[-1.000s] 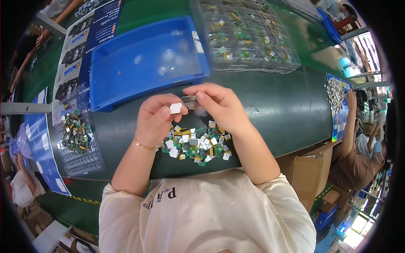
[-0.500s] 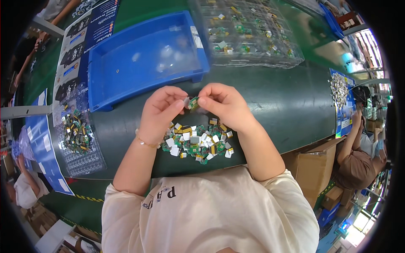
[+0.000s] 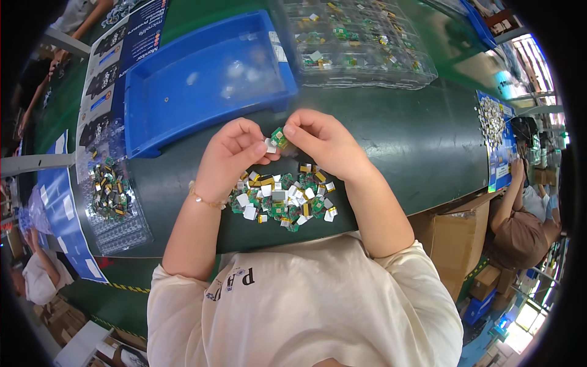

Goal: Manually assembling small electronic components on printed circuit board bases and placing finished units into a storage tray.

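Between my fingertips, above the dark green bench, is a small green circuit board [image 3: 279, 137] with a white block-shaped part [image 3: 270, 146] beside it. My right hand [image 3: 323, 142] pinches the board between thumb and forefinger. My left hand [image 3: 235, 153] is closed at the white part; whether a wire joins it to the board is too small to tell. Just below my hands, close to my body, lies a loose pile [image 3: 279, 196] of similar green boards with white and yellow-banded parts.
A blue plastic bin [image 3: 143, 137] stands beyond my left hand. Stacked clear trays [image 3: 367, 76] of boards sit at the back. Another clear tray [image 3: 125, 235] with boards is at left. White parts [image 3: 491, 122] lie on a blue sheet at right, near a cardboard box [image 3: 455, 238] and a co-worker [image 3: 520, 238].
The green board has turned so more of its face shows, and the white part is more visible beside it. My hands have moved slightly up in the view.
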`<state>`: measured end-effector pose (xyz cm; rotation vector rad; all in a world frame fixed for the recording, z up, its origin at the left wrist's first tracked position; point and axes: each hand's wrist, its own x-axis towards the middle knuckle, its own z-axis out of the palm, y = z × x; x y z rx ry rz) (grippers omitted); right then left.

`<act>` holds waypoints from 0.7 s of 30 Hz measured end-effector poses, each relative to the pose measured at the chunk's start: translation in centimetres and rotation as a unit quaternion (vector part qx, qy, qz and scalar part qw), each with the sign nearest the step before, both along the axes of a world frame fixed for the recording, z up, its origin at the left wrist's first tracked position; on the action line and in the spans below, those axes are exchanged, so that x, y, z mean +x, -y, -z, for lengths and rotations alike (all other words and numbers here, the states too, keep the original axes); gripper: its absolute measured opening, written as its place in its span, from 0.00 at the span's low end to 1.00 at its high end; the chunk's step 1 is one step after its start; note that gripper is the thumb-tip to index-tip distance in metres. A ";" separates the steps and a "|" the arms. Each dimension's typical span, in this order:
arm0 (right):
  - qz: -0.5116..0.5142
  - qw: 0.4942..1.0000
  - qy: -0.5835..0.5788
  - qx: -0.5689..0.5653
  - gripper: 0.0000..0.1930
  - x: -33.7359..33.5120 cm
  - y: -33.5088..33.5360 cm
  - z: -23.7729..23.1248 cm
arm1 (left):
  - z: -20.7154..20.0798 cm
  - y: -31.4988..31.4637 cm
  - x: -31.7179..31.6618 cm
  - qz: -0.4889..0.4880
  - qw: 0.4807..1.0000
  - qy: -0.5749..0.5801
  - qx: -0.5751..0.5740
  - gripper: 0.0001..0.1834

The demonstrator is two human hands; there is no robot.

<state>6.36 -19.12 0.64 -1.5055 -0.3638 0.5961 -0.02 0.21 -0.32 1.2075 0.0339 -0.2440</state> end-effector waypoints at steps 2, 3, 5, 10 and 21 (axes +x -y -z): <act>-0.008 0.996 -0.072 0.055 0.07 0.1 -0.1 0.2 | -0.1 0.2 0.0 0.001 0.999 -0.023 -0.023 0.07; -0.008 0.996 -0.072 0.055 0.07 0.0 -0.1 -0.1 | -0.2 0.2 0.0 -0.006 0.999 -0.026 -0.031 0.07; -0.017 0.997 -0.066 0.024 0.07 0.0 0.0 -1.0 | -0.2 0.4 -0.1 -0.012 0.999 -0.029 -0.038 0.07; -0.057 0.991 0.106 -0.051 0.07 0.3 0.8 -1.2 | 0.8 0.3 -0.2 -0.027 0.994 -0.014 -0.102 0.08; -0.041 0.996 -0.037 0.070 0.06 0.5 0.8 0.6 | 0.6 0.7 -0.4 -0.005 0.998 -0.030 -0.062 0.08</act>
